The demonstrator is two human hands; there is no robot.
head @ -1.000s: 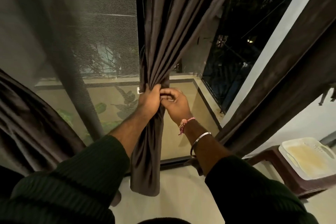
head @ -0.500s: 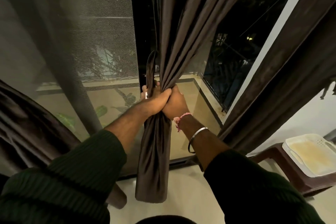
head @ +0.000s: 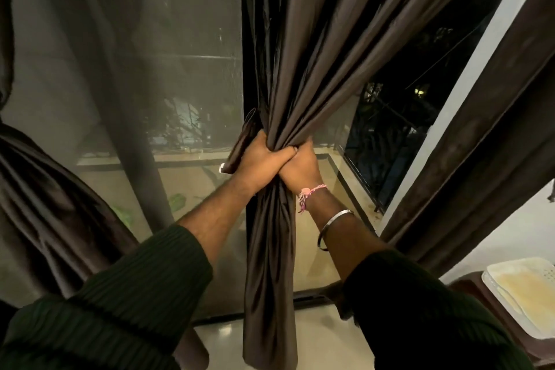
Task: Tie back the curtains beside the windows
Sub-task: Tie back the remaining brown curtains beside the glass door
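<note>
Head view looks down at two bare hands bunched around the middle curtain [head: 303, 75], a dark brown panel that hangs in front of the black window frame [head: 247, 39] where the two panes meet. The left hand [head: 264, 159] is clenched around the gathered folds from the left, its fingers wrapped across the front. The right hand [head: 301, 167] grasps the same bundle from the right, pressed against the left hand so that the fingers of the left overlap it. Below the grip the cloth falls in a narrow column to the pale floor [head: 330, 345]; above it the folds fan out toward the top right.

A tie-back strap [head: 240, 147] of the same brown cloth sticks out at the left of the left hand, folded into a loop, with a small pale tab at its lower end; it seems to be caught under the left fingers, though the hold itself is hidden.

The right wrist wears a pink thread band [head: 309, 194] and a metal bangle [head: 333, 225]. Both forearms come out of dark green ribbed sleeves [head: 126, 294].

A second curtain [head: 45, 204] hangs at the left edge in front of the mesh screen [head: 180, 39], and a third curtain [head: 480, 159] runs down the right side along the white wall. At the lower right corner a white tray [head: 522, 291] rests on a dark brown stool [head: 474, 288].
</note>
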